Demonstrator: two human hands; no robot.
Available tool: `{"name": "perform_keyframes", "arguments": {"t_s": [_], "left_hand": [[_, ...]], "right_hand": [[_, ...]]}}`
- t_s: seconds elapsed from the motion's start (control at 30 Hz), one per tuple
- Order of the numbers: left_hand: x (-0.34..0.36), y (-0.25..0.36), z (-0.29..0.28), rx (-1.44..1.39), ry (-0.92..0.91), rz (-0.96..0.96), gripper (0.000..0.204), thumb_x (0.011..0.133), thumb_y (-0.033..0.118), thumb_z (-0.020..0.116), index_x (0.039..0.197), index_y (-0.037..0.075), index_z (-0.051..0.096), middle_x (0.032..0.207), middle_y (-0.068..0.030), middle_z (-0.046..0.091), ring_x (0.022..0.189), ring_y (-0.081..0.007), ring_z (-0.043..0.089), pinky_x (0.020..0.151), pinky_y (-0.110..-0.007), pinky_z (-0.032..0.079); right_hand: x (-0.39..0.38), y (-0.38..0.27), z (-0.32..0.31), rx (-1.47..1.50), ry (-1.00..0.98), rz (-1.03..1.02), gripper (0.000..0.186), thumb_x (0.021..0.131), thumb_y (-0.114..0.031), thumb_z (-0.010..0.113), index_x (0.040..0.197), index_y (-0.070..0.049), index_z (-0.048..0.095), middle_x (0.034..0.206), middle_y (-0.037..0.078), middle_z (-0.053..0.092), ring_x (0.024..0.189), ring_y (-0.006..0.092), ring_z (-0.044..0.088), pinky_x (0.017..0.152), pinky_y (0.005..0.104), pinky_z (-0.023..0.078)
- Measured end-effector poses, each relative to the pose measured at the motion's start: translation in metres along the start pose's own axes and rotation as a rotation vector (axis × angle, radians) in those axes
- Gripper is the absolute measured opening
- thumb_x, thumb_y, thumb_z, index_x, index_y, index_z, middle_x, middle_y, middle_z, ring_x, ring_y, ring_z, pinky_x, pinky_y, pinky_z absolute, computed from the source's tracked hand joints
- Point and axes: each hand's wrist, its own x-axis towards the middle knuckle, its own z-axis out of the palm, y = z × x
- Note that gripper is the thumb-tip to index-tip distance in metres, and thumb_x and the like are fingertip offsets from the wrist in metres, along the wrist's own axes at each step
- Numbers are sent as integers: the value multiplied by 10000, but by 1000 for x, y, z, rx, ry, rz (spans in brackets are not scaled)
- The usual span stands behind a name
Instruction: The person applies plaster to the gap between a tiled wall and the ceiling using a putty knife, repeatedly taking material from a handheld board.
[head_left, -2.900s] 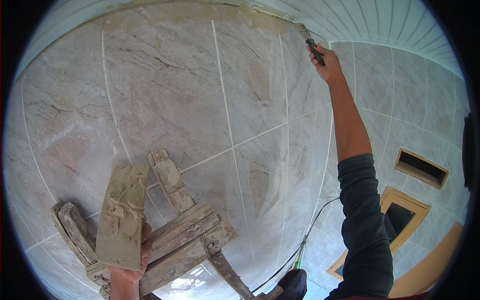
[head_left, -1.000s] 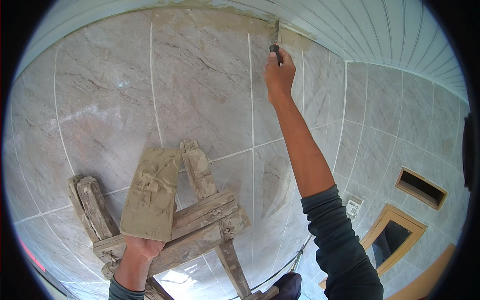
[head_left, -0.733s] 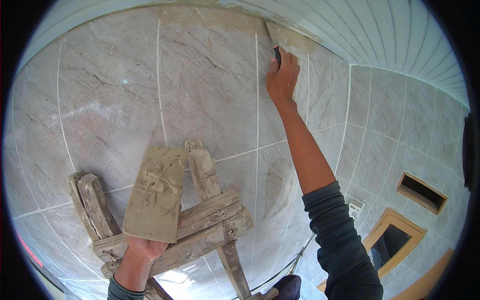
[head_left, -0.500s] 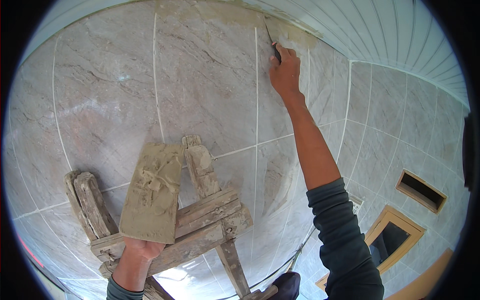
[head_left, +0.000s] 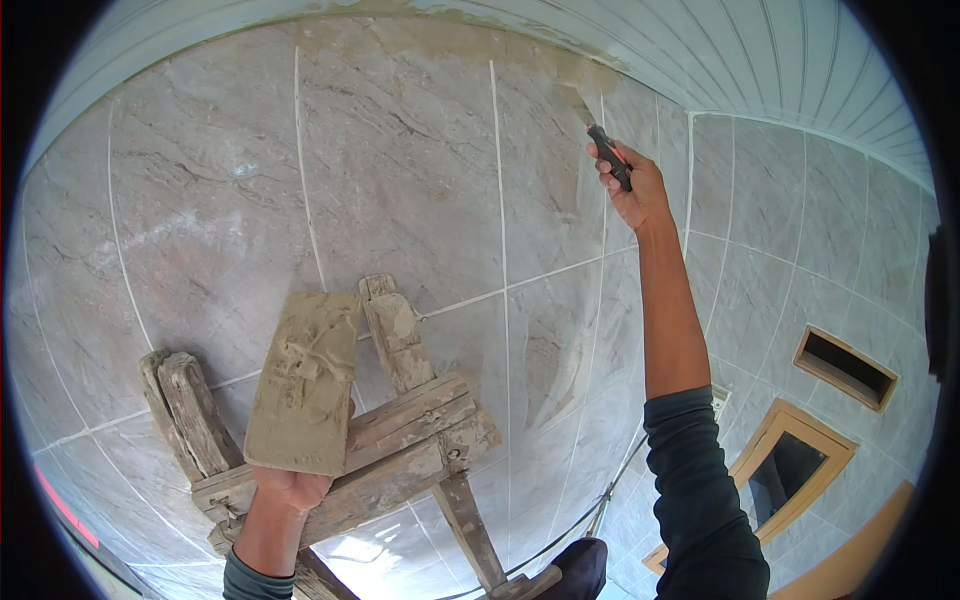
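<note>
My right hand (head_left: pixel 635 190) is closed round the dark, red-marked handle of a putty knife (head_left: pixel 611 160). Its blade points up and left, close to the upper edge of the tiled wall (head_left: pixel 400 150); whether it touches the tile I cannot tell. A beige smear of filler (head_left: pixel 430 35) runs along the wall's top under the ceiling. At the lower left, my left hand (head_left: pixel 292 488) grips a flat mortar board (head_left: pixel 300 430) from below. The board's face is coated with filler, and a small ragged lump (head_left: pixel 315 357) lies at its middle. Most of the left fingers are hidden behind it.
A rough wooden trestle (head_left: pixel 400 470) stands against the wall behind the board. White slatted ceiling panels (head_left: pixel 770 60) meet the tiles above. On the right wall are a recessed slot (head_left: pixel 845 368) and a wood-framed window (head_left: pixel 790 475). A dark cable (head_left: pixel 600 505) hangs below.
My right hand has moved right and down with the putty knife and turned, so more of the handle shows. My left hand and the board stay nearly in place; the view has shifted slightly.
</note>
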Motion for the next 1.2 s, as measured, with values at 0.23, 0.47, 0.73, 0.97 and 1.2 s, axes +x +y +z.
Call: {"name": "perform_keyframes", "arguments": {"t_s": [0.23, 0.47, 0.73, 0.97, 1.2], "left_hand": [[-1, 0, -6, -8, -2, 12, 450, 935, 318, 476, 1275, 24, 451, 1197, -181, 493, 968, -291, 488, 642, -384, 528], [-5, 0, -8, -26, 120, 31, 476, 944, 355, 440, 1292, 30, 430, 1201, -183, 487, 984, -297, 486, 637, -387, 529], [-6, -1, -4, -7, 180, 16, 487, 945, 362, 432, 1305, 33, 423, 1229, -185, 477, 1013, -305, 486, 610, -378, 530], [-8, 0, -7, 1, 102, 19, 491, 945, 357, 445, 1317, 37, 417, 1239, -186, 475, 1017, -305, 485, 610, -375, 524], [-9, -1, -6, 53, 45, 43, 497, 952, 353, 435, 1340, 44, 400, 1272, -198, 458, 1055, -317, 477, 629, -374, 522]], "right_hand": [[54, -23, -6, 82, -137, 104, 349, 933, -38, 306, 1185, 127, 481, 902, 187, 618, 584, 100, 483, 369, 182, 350], [94, -87, 14, -126, -57, 138, 350, 960, -55, 283, 1213, 145, 419, 903, 207, 604, 570, 92, 467, 335, 163, 341], [62, -83, -15, -69, -85, 80, 325, 990, -111, 310, 1179, 134, 411, 898, 191, 596, 570, 85, 463, 331, 166, 333], [83, -47, -27, 52, -92, 180, 334, 994, -121, 312, 1214, 99, 433, 898, 159, 600, 561, 78, 444, 353, 166, 333], [105, -75, -35, -41, 18, 72, 307, 977, -108, 343, 1162, 106, 463, 862, 174, 605, 537, 87, 448, 342, 169, 310]]}}
